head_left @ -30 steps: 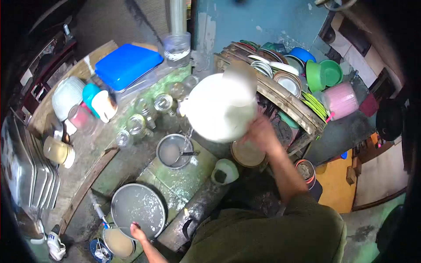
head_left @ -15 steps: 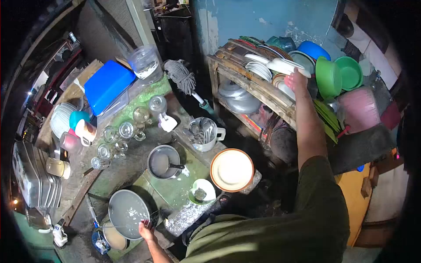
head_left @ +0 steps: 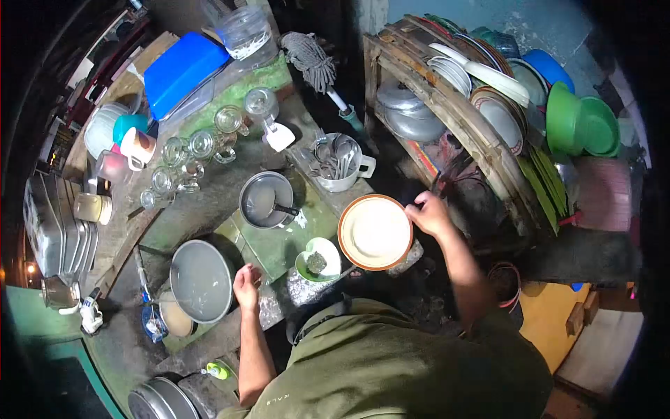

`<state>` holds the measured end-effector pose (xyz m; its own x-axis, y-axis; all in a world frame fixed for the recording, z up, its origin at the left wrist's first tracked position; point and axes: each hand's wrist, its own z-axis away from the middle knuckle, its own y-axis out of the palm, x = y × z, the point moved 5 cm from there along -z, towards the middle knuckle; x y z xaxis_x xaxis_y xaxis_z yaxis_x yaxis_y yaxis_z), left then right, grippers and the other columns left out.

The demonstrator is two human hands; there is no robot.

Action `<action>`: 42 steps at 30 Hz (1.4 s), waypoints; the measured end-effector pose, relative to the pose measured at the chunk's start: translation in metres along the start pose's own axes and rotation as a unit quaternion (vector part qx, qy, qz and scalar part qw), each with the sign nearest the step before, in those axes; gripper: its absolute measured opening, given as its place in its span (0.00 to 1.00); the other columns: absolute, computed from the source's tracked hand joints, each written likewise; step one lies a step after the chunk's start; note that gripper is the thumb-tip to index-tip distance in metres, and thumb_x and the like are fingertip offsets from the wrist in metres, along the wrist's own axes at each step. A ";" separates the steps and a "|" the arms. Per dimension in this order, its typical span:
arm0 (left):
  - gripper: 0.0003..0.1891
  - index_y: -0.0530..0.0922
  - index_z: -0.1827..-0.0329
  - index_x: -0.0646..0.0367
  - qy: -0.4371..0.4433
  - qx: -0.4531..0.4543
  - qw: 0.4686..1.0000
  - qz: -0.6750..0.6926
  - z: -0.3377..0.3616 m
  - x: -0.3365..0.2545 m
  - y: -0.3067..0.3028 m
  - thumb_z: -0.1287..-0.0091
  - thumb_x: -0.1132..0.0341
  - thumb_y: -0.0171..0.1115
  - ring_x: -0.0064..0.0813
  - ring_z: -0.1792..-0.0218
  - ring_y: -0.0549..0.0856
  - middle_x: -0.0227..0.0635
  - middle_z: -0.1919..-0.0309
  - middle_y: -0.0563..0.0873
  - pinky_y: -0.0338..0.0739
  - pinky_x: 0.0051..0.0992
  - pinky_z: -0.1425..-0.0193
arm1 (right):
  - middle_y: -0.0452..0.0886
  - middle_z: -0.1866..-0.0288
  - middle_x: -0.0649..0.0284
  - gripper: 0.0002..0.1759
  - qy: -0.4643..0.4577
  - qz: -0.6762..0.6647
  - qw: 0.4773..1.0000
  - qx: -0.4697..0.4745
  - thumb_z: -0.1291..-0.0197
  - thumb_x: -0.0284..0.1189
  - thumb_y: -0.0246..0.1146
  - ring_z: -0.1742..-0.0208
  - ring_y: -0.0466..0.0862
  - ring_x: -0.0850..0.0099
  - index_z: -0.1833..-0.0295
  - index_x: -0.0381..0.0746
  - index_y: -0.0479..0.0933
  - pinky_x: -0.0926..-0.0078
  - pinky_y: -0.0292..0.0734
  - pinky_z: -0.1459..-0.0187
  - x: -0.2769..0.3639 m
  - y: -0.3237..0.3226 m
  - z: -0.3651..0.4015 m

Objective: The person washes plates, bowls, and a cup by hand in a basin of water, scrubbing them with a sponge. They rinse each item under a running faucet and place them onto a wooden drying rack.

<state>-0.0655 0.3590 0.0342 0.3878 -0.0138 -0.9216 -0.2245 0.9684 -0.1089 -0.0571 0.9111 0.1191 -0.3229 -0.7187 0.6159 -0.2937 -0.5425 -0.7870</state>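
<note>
My right hand (head_left: 429, 215) has its fingers closed at the right rim of a cream plate (head_left: 375, 232) with a brown edge. The plate lies at the right end of the low work surface. My left hand (head_left: 247, 287) is loosely curled, with nothing visible in it, just right of a large grey basin (head_left: 202, 281) of cloudy water. Between the hands sits a light green bowl (head_left: 328, 253) with a scouring pad (head_left: 315, 263) in it. Behind it stands a grey pan (head_left: 266, 190) holding liquid and a dark-handled utensil.
A white container of spoons (head_left: 336, 183) stands behind the plate. Glass mugs (head_left: 202, 144) line the left ledge near a blue tub (head_left: 183, 75). At right, a wooden rack (head_left: 447, 94) holds plates, with green basins (head_left: 567, 119) beside it. A mop (head_left: 309, 63) leans at the back.
My right hand has left the white dish on the rack and come down to the cream plate's rim. My left hand has let go of the grey basin's edge. The view has shifted.
</note>
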 end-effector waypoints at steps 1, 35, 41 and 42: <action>0.15 0.79 0.48 0.56 0.006 0.023 1.000 0.000 -0.002 -0.005 0.013 0.25 0.54 0.55 0.20 0.63 0.83 0.29 0.62 0.86 0.73 0.21 0.62 | 0.84 0.64 0.53 0.18 0.039 0.006 0.997 0.060 0.51 0.38 0.73 0.59 0.85 0.56 0.62 0.38 0.78 0.61 0.79 0.57 -0.006 0.019 0.014; 0.27 0.67 0.32 0.64 -0.131 -0.017 0.988 -0.078 -0.141 0.161 -0.241 0.33 0.67 0.59 0.36 0.48 0.82 0.46 0.48 0.82 0.80 0.34 0.49 | 0.79 0.59 0.44 0.14 -0.167 -0.025 0.939 0.300 0.39 0.32 0.61 0.57 0.83 0.52 0.55 0.33 0.71 0.57 0.76 0.56 0.398 0.461 0.166; 0.31 0.58 0.26 0.57 -0.302 -0.180 0.917 0.189 -0.135 0.200 -0.321 0.33 0.69 0.56 0.41 0.46 0.81 0.47 0.43 0.77 0.81 0.40 0.46 | 0.80 0.60 0.52 0.11 -0.084 -0.028 0.927 0.364 0.36 0.29 0.60 0.59 0.82 0.57 0.54 0.34 0.71 0.60 0.77 0.55 0.381 0.619 0.201; 0.31 0.57 0.26 0.56 -0.302 -0.177 0.903 0.249 -0.132 0.197 -0.327 0.32 0.70 0.55 0.42 0.46 0.81 0.47 0.42 0.77 0.81 0.41 0.45 | 0.80 0.61 0.56 0.08 -0.055 -0.058 0.926 0.370 0.36 0.27 0.59 0.60 0.82 0.60 0.54 0.36 0.72 0.61 0.77 0.55 0.367 0.639 0.203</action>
<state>-0.0333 0.0070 -0.1608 0.5527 0.6428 -0.5305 -0.7359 0.6752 0.0514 -0.1804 0.2124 -0.1647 -0.2218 -0.6548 0.7226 0.3893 -0.7389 -0.5500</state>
